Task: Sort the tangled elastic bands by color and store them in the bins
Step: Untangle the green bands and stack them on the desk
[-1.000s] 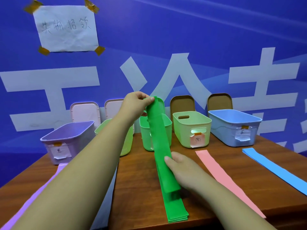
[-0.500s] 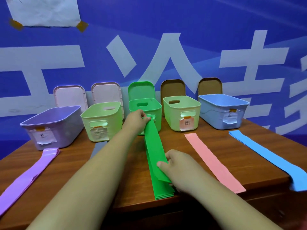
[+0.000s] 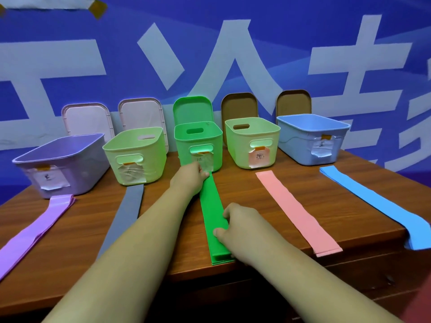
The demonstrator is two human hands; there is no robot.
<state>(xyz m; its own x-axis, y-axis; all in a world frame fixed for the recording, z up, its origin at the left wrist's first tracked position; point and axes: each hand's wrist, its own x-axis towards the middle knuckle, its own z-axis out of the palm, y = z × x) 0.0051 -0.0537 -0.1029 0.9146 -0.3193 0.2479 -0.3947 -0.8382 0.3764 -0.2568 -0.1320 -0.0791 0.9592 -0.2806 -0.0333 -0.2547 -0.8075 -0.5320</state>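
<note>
The left hand [image 3: 190,180] is bringing the far end of the green bands [image 3: 213,213] down from where it was raised a second ago, so the strip is now lying flat along the table [image 3: 245,199], its far end just in front of the green bin [image 3: 198,145]. That hand is pinching this far end, fingers curled against the thumb. The right hand [image 3: 238,226] is gripping the near part of the stack, thumb on top and fingers curled at its right edge. Purple bands [image 3: 39,227], a grey band [image 3: 126,213], pink bands [image 3: 296,210] and blue bands [image 3: 363,197] are lying in separate strips on either side.
</note>
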